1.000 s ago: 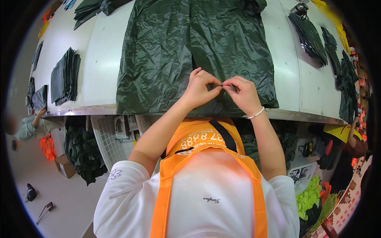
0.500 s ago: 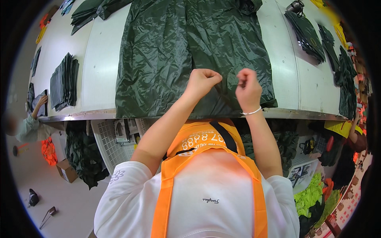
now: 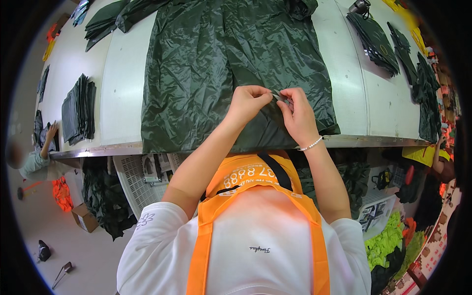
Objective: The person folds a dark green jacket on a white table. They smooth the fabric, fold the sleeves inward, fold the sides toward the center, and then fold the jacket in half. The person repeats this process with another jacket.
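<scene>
A large glossy dark green garment, wrinkled like thin rainwear cloth, lies spread on the white table, its hem reaching the near edge. Over its lower part, my left hand is closed in a pinch, thumb against forefinger; what lies between them is too small to make out. Close at its right, my right hand, with a beaded bracelet at the wrist, is closed around a small silvery-grey tool. The tool's tip points at the left fingertips, and the fingers hide most of its shape.
Folded dark green stacks lie on the table at left and right. A dark flask stands far right. Below the edge are a white plastic basket and heaped lime-green cloth. Another person's hand works at the far left.
My right hand has moved left and slightly down, bringing the small silvery tool up to the left fingertips. My left hand keeps its pinch in nearly the same place.
</scene>
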